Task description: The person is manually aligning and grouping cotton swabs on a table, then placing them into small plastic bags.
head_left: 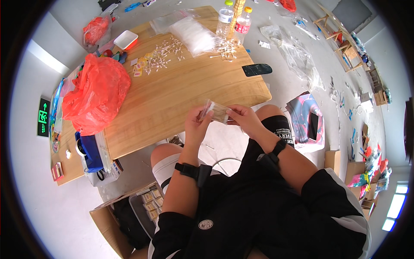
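Both of my hands hold one small clear packet of cotton swabs [218, 112] just off the near edge of the wooden table [181, 93]. My left hand [197, 124] grips its left end. My right hand [243, 117] pinches its right end with the fingertips. Loose cotton swabs [163, 54] lie scattered on the far part of the table, next to a clear bag of white swabs [192, 35]. More loose swabs [225, 48] lie by two plastic bottles [233, 20].
A red plastic bag [97, 93] covers the table's left side, with a blue bag [91, 152] below it. A black phone [256, 69] lies at the right edge. A cardboard box of small packets [146, 203] stands on the floor by my left knee. Clear plastic wrap [297, 54] litters the floor.
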Demonstrator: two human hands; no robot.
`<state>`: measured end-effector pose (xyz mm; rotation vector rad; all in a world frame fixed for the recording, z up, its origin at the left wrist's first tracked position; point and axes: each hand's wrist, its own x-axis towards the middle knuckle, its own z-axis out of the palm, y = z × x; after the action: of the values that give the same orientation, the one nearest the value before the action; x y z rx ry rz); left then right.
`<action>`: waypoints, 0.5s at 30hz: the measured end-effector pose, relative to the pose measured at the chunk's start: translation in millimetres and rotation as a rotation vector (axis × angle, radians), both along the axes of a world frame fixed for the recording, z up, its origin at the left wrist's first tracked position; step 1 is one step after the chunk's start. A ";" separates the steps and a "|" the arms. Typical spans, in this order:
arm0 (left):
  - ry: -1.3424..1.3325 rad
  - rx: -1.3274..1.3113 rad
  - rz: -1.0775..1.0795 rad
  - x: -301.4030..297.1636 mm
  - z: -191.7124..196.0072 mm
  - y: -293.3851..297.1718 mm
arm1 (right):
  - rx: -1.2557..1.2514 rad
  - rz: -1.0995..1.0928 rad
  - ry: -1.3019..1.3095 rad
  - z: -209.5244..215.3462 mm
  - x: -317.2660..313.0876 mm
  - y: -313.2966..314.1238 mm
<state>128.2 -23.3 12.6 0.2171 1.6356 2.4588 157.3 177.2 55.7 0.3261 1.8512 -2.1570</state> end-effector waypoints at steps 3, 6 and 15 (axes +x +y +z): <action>-0.026 0.006 0.012 -0.5 5.4 3.2 | 0.118 0.118 0.068 -4.5 -3.6 1.9; 0.073 0.018 0.200 0.9 15.9 8.2 | 0.562 0.275 0.292 -2.2 -7.9 -1.2; 0.354 -0.606 0.322 -3.0 23.1 -2.7 | 0.576 0.188 0.434 21.5 -33.9 -20.2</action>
<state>125.2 -26.0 35.7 0.3320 2.6607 2.0608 123.3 157.0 77.1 -0.2229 2.6086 -1.6209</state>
